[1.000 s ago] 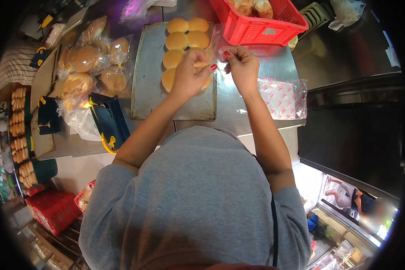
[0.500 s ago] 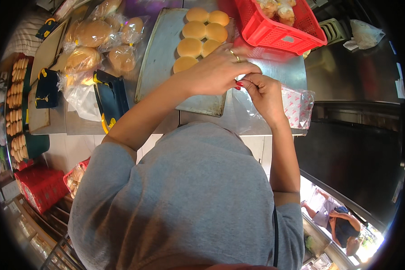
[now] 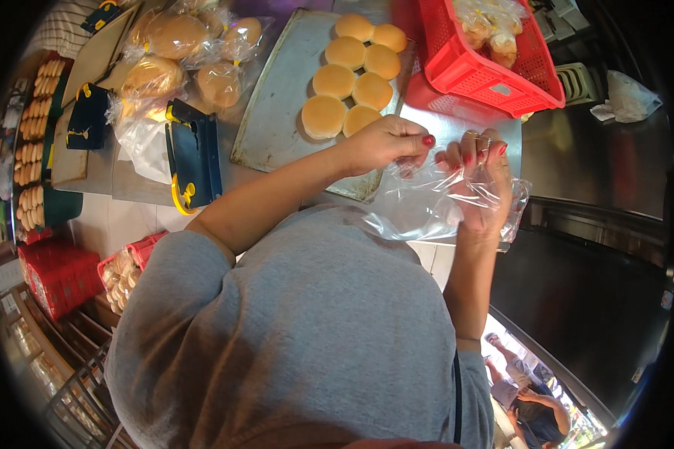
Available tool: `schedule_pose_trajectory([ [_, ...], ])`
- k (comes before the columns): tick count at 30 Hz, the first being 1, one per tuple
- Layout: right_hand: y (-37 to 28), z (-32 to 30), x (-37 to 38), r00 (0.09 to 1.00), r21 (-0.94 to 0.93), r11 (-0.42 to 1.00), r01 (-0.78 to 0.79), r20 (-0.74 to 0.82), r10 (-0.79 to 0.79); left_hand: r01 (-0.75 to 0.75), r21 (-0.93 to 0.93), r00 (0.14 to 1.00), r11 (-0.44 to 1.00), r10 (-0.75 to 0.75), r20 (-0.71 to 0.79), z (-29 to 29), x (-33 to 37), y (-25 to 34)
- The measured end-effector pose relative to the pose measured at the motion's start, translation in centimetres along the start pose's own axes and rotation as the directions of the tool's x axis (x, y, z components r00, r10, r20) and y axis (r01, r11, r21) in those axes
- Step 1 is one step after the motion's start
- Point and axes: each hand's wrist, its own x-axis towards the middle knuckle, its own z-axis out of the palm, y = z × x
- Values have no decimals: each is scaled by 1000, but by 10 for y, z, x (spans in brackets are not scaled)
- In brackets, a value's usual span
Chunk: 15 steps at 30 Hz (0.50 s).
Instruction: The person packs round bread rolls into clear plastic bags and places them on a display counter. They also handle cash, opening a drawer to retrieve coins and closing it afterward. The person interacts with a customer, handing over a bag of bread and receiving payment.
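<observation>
A clear plastic bag [image 3: 419, 208] is stretched btwn both hands, over the near edge of the metal table, R of the tray [image 3: 277, 97]. Its edge is pinched btwn thumb & fingers of the L hand [image 3: 388, 142]; the R hand [image 3: 490, 183] is half-covered by the film, fingers curled. Whether film is gripped there, or the hand is inside or just behind the bag, can't be told.

Eight round buns [image 3: 324, 117] are set in two rows on the tray, none held; the nearest sit just beside the L hand.

Poss. trouble: thin film could be split if pulled too hard or snagged by a nail. If the L pinch is lost, the bag could be dropped, or slid off the table edge, as its lower part hangs close to it. Nearest buns could be nudged or dented by the L hand if it's swung back w/o care. R hand could also be bumped on the red crate [image 3: 457, 67] if lifted fwd, approx. that way.
</observation>
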Motion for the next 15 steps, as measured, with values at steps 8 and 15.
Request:
schedule_pose_trajectory([
  [8, 3, -58, -16, 991, -484, 873, -54, -136, -14, 24, -197, 996, 980, -6, 92, -35, -7, 33],
  [15, 9, -38, -9, 868, -964, 161, -210, -108, 484, -272, 657, 942, 704, 335, 32, -29, 13, 50],
])
